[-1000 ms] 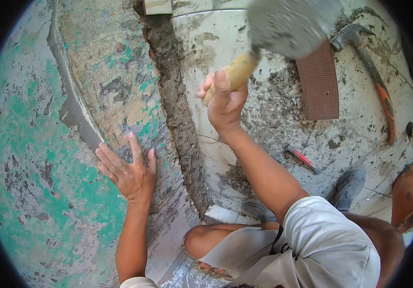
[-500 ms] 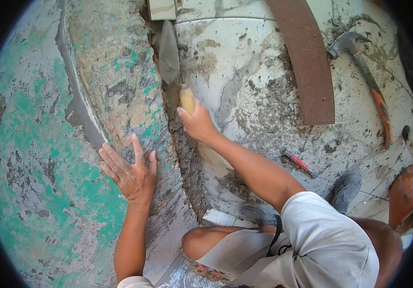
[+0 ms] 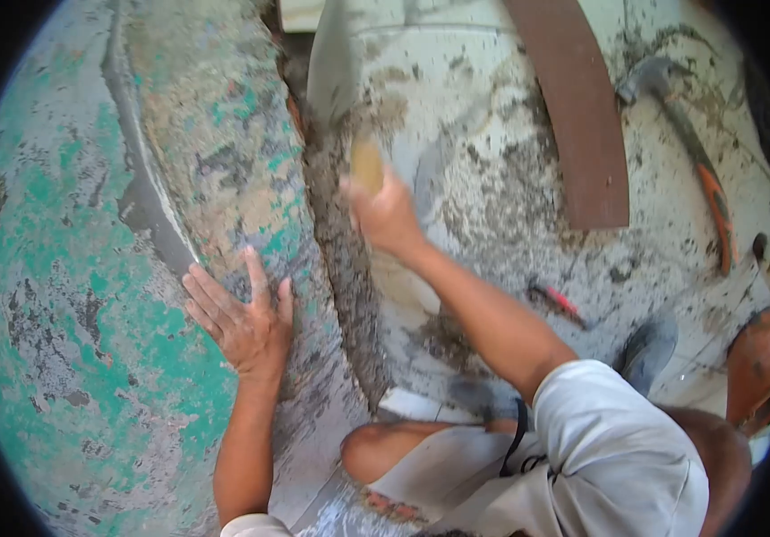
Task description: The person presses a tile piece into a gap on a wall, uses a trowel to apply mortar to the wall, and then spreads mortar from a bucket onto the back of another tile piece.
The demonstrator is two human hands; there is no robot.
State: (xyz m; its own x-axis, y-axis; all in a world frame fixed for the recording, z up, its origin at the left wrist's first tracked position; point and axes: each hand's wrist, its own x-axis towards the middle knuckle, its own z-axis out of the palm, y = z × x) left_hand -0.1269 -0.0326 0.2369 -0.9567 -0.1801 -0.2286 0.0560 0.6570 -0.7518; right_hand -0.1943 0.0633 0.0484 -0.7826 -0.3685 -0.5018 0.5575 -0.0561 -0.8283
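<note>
One trowel is in the right hand, one hammer well apart.

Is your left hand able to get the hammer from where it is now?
Probably not easily: the left hand lies flat on the green patchy surface, and the hammer is far across, beyond the right arm and the brown strip.

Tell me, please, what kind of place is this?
Probably a building or repair site: a mortar-filled gap runs beside the worn, painted surface, a claw hammer lies on the dirty tiles, and one of the hands grips a trowel.
</note>
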